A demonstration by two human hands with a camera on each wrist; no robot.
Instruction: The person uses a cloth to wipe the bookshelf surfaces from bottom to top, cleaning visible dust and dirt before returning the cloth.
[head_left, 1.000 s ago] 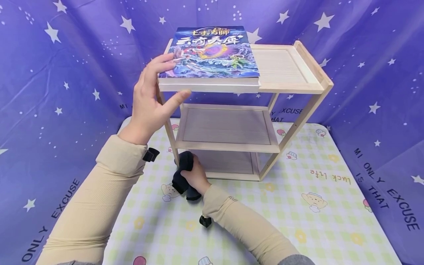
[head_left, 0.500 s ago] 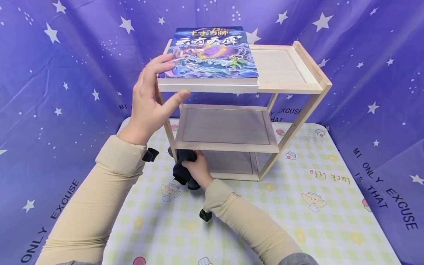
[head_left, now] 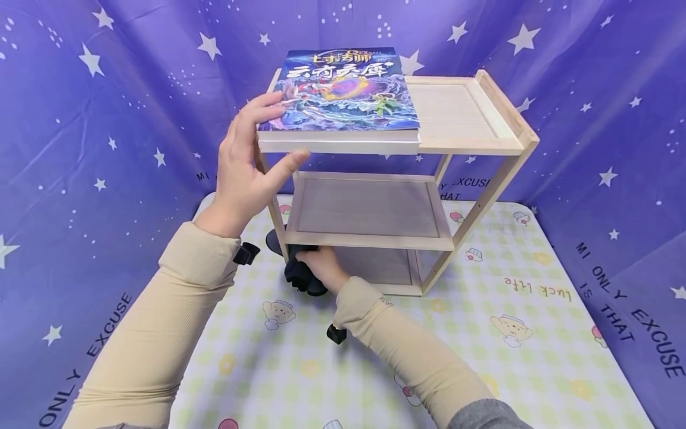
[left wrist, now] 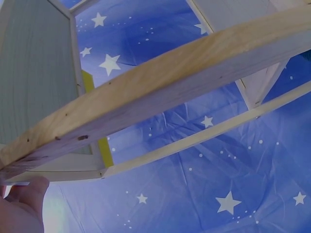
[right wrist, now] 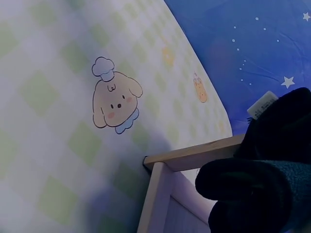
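A three-tier wooden shelf (head_left: 461,113) stands on the table, with a thick book (head_left: 343,101) lying flat on the left of its top tier. My left hand (head_left: 238,170) rests at the shelf's upper left end. Its fingers lie over the book's left edge, and its thumb stretches out below the book's front. Down at the bottom tier, my right hand (head_left: 324,267) grips a dark, soft, fuzzy thing (head_left: 299,271) with rounded lobes. That thing overlaps the lower left post, and part of it shows to the post's left. The right wrist view shows its white tag (right wrist: 262,104).
The middle tier (head_left: 370,205) lies just above my right hand. The checked tablecloth (head_left: 268,369) spreads in front of the shelf. Purple star-printed curtains (head_left: 118,107) stand close behind and on both sides.
My right hand has moved the dark fuzzy thing inward under the middle tier, and a part of it now shows left of the post. The left hand stays in place.
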